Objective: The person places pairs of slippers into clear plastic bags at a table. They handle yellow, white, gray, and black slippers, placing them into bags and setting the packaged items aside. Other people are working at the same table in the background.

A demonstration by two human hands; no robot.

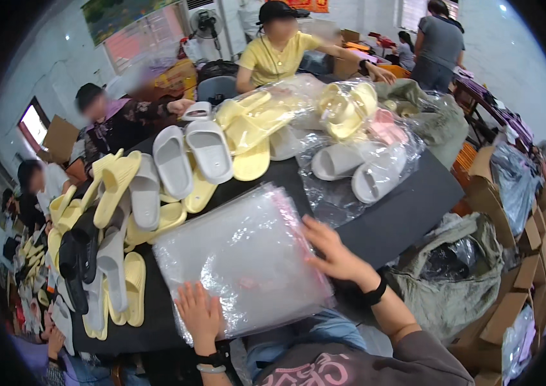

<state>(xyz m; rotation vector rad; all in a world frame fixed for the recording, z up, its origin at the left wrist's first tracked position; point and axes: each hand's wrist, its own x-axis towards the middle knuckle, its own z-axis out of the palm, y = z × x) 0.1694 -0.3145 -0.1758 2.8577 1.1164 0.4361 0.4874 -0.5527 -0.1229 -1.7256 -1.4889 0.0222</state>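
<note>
A stack of clear plastic bags (240, 241) with a pink edge lies flat on the black table in front of me. My left hand (199, 313) rests flat on its near left corner, fingers spread. At the pink right edge, my right hand (332, 249) touches the stack with its fingers stretched out. Just beyond the bags lie loose slippers, among them a grey pair (210, 151) and pale yellow ones (134, 228). Farther right, grey slippers (379, 174) and yellow slippers (347, 109) sit inside clear plastic bags.
Black slippers (73, 270) lie among more yellow and grey ones at the left. The black table (408, 193) ends at the right, near an open green sack (459, 276) and cardboard boxes (511, 309). Co-workers stand across the table (279, 55) and at the left (115, 122).
</note>
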